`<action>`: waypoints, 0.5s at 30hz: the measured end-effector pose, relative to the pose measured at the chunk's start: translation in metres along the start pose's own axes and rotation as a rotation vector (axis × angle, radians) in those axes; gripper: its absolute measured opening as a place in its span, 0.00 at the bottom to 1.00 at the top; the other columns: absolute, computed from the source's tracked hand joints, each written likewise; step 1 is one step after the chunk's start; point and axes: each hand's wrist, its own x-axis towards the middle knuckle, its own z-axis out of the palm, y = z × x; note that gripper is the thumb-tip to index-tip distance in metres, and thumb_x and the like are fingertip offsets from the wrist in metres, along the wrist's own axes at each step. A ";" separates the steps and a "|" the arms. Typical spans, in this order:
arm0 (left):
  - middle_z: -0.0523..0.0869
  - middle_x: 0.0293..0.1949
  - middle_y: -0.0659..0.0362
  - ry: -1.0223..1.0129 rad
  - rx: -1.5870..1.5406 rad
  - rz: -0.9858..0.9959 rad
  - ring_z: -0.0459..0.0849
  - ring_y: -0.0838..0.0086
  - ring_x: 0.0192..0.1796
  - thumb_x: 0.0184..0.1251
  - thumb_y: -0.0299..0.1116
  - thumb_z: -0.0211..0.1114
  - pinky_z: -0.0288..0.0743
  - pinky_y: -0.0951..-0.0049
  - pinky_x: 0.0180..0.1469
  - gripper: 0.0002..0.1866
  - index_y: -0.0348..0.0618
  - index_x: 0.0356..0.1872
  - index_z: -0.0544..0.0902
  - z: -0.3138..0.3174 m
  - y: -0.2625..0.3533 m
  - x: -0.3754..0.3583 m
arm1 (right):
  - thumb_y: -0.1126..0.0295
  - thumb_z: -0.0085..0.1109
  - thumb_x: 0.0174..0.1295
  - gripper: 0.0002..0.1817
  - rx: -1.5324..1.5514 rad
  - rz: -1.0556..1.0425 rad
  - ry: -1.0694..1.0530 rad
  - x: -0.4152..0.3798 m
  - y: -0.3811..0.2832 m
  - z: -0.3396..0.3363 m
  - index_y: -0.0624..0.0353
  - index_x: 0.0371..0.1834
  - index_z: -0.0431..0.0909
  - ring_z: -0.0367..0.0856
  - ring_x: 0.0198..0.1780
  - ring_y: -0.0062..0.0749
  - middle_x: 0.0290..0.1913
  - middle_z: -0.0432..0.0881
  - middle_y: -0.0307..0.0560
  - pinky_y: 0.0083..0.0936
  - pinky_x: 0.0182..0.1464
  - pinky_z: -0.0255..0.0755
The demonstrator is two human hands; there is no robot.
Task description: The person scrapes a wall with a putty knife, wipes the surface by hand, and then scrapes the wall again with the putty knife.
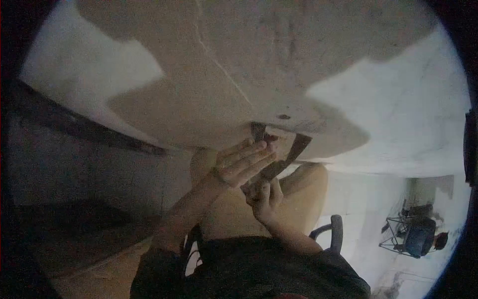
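Observation:
Above my lap, a flat piece with dark bands along its sides and a pale middle [298, 146] lies close under the edge of a large mottled surface. Long, nearly straight fingers of my left hand [244, 162] reach across the piece's left side and hold it there. A small dark reddish spot shows at those fingertips. Lower down, my right hand [265, 198] is curled closed at the piece's near end. Its palm side is hidden, and the dim, grainy picture blurs the piece's kind.
The large surface [224, 107] spreads ahead, brown-grey with white patches, a thin pale line and a dark oval mark [284, 117]. A chair armrest [337, 234] stands beside me at right. Farther right, a person [419, 239] is near a metal-framed seat.

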 end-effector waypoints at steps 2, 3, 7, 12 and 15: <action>0.80 0.55 0.66 0.014 -0.021 -0.019 0.75 0.76 0.61 0.55 0.28 0.67 0.74 0.71 0.61 0.16 0.52 0.47 0.83 0.004 -0.002 0.000 | 0.65 0.40 0.72 0.14 0.085 -0.005 -0.002 0.006 0.003 0.001 0.61 0.28 0.61 0.61 0.14 0.15 0.15 0.65 0.36 0.18 0.15 0.58; 0.80 0.55 0.66 0.019 -0.035 -0.029 0.75 0.76 0.61 0.55 0.28 0.67 0.74 0.71 0.61 0.16 0.52 0.47 0.83 0.004 -0.002 0.003 | 0.65 0.40 0.72 0.14 0.124 0.013 0.000 0.003 0.006 0.001 0.61 0.28 0.61 0.61 0.14 0.15 0.15 0.65 0.36 0.19 0.15 0.58; 0.80 0.55 0.66 -0.005 -0.034 -0.027 0.75 0.76 0.60 0.54 0.28 0.68 0.75 0.70 0.61 0.16 0.52 0.46 0.84 -0.007 0.001 0.011 | 0.65 0.42 0.71 0.13 -0.068 -0.102 0.002 0.007 -0.007 0.004 0.63 0.32 0.66 0.61 0.14 0.14 0.16 0.66 0.36 0.18 0.15 0.58; 0.82 0.52 0.64 0.086 0.023 0.021 0.76 0.75 0.59 0.54 0.27 0.68 0.76 0.70 0.59 0.14 0.52 0.43 0.85 -0.003 0.000 0.022 | 0.64 0.41 0.72 0.16 -0.015 0.089 0.044 -0.004 -0.003 -0.005 0.68 0.45 0.70 0.64 0.17 0.14 0.19 0.68 0.37 0.17 0.18 0.60; 0.83 0.50 0.64 -0.001 -0.029 -0.072 0.78 0.75 0.58 0.55 0.26 0.68 0.77 0.69 0.58 0.12 0.51 0.41 0.85 -0.012 0.007 0.025 | 0.63 0.40 0.72 0.17 0.024 0.144 0.023 0.004 -0.035 0.007 0.68 0.48 0.70 0.63 0.16 0.15 0.19 0.68 0.37 0.17 0.18 0.60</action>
